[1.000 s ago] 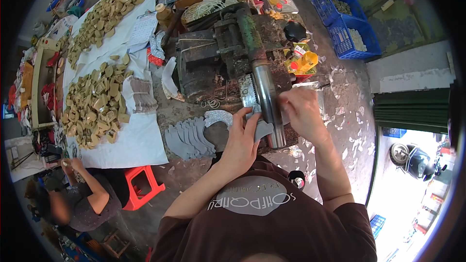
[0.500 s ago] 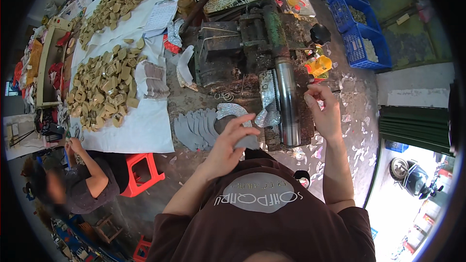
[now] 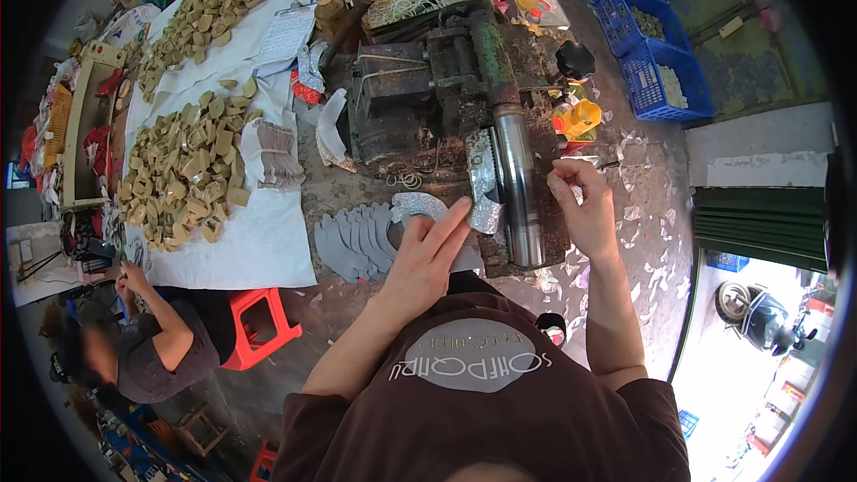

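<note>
My left hand (image 3: 423,261) has its fingers stretched out. Its fingertips reach the lower end of a curved, glittery silver piece (image 3: 485,212), which lies against the polished steel roller (image 3: 520,205) of an old machine (image 3: 393,107). Across the roller, my right hand (image 3: 589,214) is raised with thumb and forefinger pinched together; whatever may be between them is too small to make out. Beside my left hand, several curved grey pieces (image 3: 353,236) lie fanned in an overlapping row. Another glittery silver piece (image 3: 418,204) rests at the row's right end.
Heaps of tan blocks (image 3: 186,170) cover a white sheet (image 3: 277,259) on the left, where a co-worker (image 3: 147,339) sits near a red stool (image 3: 259,328). A black knob (image 3: 576,61) sticks out right of the machine. Blue crates (image 3: 665,85) stand far right.
My left hand has moved right and its spread fingers have come closer together, onto the glittery piece. My right hand stays pinched beside the roller. The whole view has shifted slightly.
</note>
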The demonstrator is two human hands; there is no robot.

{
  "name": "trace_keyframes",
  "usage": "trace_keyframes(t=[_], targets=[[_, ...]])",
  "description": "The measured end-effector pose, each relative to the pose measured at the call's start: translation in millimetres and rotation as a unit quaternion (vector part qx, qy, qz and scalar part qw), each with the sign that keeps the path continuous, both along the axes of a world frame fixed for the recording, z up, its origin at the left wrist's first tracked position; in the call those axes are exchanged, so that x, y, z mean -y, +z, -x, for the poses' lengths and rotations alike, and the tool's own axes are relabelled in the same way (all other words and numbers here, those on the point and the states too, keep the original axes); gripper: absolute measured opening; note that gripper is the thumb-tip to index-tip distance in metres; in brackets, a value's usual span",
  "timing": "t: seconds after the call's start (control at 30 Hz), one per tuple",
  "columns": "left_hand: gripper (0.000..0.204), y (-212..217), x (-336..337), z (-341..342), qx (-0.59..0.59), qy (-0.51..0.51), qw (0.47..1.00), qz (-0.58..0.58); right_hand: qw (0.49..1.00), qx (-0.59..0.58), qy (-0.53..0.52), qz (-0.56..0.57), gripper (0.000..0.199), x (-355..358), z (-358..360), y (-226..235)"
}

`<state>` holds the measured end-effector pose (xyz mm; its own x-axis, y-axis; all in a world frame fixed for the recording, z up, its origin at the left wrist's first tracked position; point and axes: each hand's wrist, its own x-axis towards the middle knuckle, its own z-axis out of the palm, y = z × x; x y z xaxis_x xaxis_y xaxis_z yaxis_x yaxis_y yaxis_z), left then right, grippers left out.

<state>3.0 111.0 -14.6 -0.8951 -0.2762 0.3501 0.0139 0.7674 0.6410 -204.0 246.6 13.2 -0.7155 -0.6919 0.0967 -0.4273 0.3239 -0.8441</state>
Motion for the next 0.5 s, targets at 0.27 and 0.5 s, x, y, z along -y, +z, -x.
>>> trace_keyframes(t=[0.27,0.5], targets=[[0.047,19.2,13.5,-9.5,-0.017,0.031,0.966,-0.257,0.999,0.009,-0.005,0.036,0.021,1.0,0.0,-4.1],[0.038,-70.2,78.9,-111.9,0.032,0.279,0.606,-0.744,0.998,0.019,-0.041,0.039,0.02,-11.1,2.8,-12.1]])
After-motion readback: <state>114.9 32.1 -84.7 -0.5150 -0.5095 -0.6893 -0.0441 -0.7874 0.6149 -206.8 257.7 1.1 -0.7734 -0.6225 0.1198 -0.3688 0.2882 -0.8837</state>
